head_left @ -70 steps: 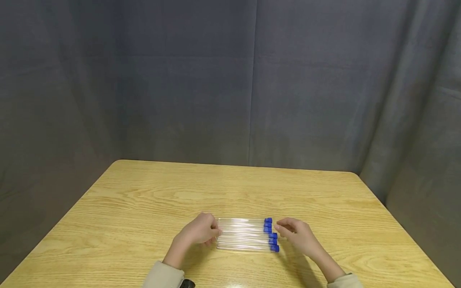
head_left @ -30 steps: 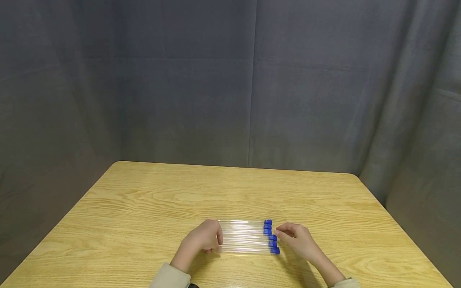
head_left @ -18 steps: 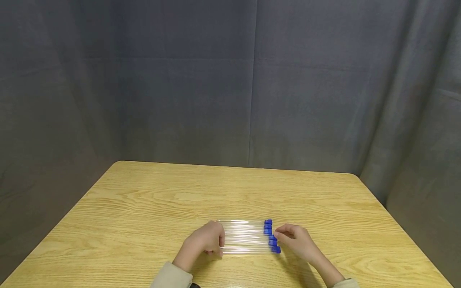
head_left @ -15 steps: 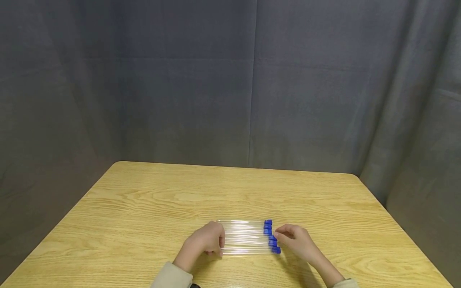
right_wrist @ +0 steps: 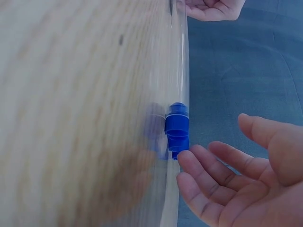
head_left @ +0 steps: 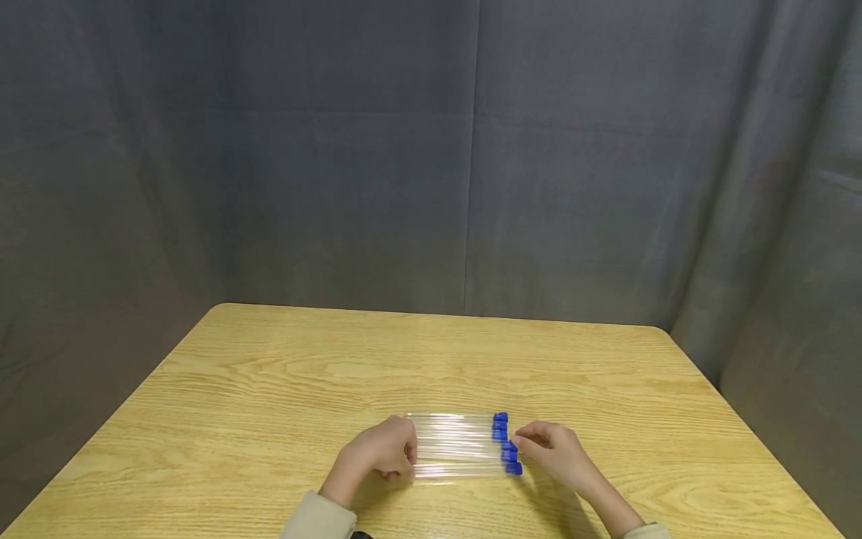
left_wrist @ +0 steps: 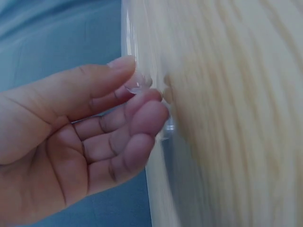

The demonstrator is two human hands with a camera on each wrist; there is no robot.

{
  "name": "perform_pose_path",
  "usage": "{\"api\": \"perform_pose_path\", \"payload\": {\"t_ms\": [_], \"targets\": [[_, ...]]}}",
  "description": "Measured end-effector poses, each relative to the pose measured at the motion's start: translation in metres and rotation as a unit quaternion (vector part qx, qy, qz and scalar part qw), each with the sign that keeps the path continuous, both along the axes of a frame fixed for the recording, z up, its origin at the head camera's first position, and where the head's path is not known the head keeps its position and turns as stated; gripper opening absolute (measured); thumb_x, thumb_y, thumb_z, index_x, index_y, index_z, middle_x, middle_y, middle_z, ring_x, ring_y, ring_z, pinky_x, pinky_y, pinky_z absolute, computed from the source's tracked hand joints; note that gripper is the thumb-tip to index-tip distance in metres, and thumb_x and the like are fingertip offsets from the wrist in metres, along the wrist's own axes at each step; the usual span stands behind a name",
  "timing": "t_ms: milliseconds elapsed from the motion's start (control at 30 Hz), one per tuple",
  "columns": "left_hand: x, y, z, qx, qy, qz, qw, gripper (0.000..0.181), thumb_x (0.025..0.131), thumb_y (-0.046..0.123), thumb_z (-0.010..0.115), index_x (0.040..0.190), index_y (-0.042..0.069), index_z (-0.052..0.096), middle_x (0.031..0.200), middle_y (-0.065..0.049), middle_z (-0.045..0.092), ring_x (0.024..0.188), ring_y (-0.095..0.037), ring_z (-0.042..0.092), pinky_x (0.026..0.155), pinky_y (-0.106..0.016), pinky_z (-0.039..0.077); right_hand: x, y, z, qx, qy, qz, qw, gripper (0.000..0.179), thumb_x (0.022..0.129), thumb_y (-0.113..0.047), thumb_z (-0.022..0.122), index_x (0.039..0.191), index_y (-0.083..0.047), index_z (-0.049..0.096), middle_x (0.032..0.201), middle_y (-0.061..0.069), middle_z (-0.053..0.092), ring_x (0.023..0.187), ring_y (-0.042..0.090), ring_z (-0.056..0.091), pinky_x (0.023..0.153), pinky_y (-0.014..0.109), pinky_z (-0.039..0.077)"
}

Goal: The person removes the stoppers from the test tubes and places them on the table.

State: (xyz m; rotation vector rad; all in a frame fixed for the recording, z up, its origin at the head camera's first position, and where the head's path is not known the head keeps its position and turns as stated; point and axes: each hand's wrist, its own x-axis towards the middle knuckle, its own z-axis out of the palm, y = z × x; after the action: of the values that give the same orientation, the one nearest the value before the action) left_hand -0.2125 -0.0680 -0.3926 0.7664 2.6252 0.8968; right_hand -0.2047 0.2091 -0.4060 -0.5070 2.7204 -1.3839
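Several clear test tubes [head_left: 454, 434] with blue caps [head_left: 500, 425] lie side by side on the wooden table, caps to the right. The nearer ones sit slightly further right than the far ones. My left hand [head_left: 380, 451] is at the rounded ends; in the left wrist view its thumb and index finger pinch the rounded end of the nearest test tube [left_wrist: 138, 85]. My right hand [head_left: 555, 449] is beside the caps, fingers loosely bent. In the right wrist view its fingertips [right_wrist: 187, 161] are right at the blue caps [right_wrist: 177, 125], the thumb standing apart.
The wooden table [head_left: 303, 359] extends behind and to both sides of the tubes. Dark grey curtains [head_left: 350, 165] hang behind the table and along its sides. A dark band [head_left: 361, 535] shows at my left cuff.
My left hand has come nearer to me and slightly right, to the near tube ends. The nearest tube has a small gap from the others. My right hand has edged closer to the caps.
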Motion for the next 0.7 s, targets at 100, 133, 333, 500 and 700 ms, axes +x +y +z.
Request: {"api": "perform_pose_path", "payload": {"t_ms": [100,133,333,500,700], "targets": [[-0.001,-0.002,0.000,0.015,-0.008,-0.004,0.9999,0.021,0.069,-0.008,0.069,0.056,0.004,0.058,0.048,0.001,0.052,0.035,-0.006,0.046,0.037,-0.016,0.040,0.000,0.000,0.000,-0.002,-0.002,0.002,1.0000,0.030,0.089,-0.020,0.055,0.099,0.008,0.060,0.090,0.013,0.063,0.080,0.024,0.061,0.067,0.031,0.051],[-0.002,-0.002,0.000,0.022,-0.009,-0.006,0.9997,0.019,0.070,-0.009,0.068,0.057,0.003,0.059,0.048,0.001,0.053,0.036,-0.007,0.047,0.037,-0.017,0.041,0.000,0.001,0.000,-0.002,-0.002,0.002,1.0000,0.030,0.089,-0.020,0.055,0.099,0.008,0.060,0.090,0.013,0.063,0.080,0.024,0.061,0.068,0.031,0.051],[-0.006,-0.006,-0.001,0.079,-0.022,-0.017,0.9965,0.013,0.072,-0.009,0.066,0.063,0.000,0.061,0.054,-0.004,0.058,0.041,-0.015,0.055,0.040,-0.024,0.047,0.000,0.001,0.001,0.000,-0.002,-0.002,1.0000,0.031,0.089,-0.023,0.056,0.099,0.006,0.061,0.090,0.012,0.064,0.080,0.022,0.061,0.067,0.031,0.051],[-0.008,-0.009,-0.001,0.135,-0.037,-0.025,0.9899,0.011,0.073,-0.011,0.060,0.065,-0.003,0.061,0.057,-0.009,0.059,0.046,-0.021,0.059,0.044,-0.029,0.050,0.001,0.002,0.001,0.002,-0.002,-0.005,1.0000,0.032,0.089,-0.023,0.055,0.099,0.006,0.061,0.089,0.011,0.064,0.078,0.021,0.061,0.065,0.030,0.050],[-0.010,-0.013,0.002,0.180,-0.065,-0.016,0.9814,0.004,0.075,-0.009,0.058,0.075,-0.008,0.062,0.060,-0.012,0.061,0.051,-0.025,0.060,0.048,-0.034,0.051,0.002,0.000,0.002,0.000,-0.001,-0.025,0.9997,0.032,0.089,-0.025,0.056,0.099,0.005,0.062,0.090,0.010,0.064,0.079,0.020,0.059,0.064,0.028,0.050]]}}
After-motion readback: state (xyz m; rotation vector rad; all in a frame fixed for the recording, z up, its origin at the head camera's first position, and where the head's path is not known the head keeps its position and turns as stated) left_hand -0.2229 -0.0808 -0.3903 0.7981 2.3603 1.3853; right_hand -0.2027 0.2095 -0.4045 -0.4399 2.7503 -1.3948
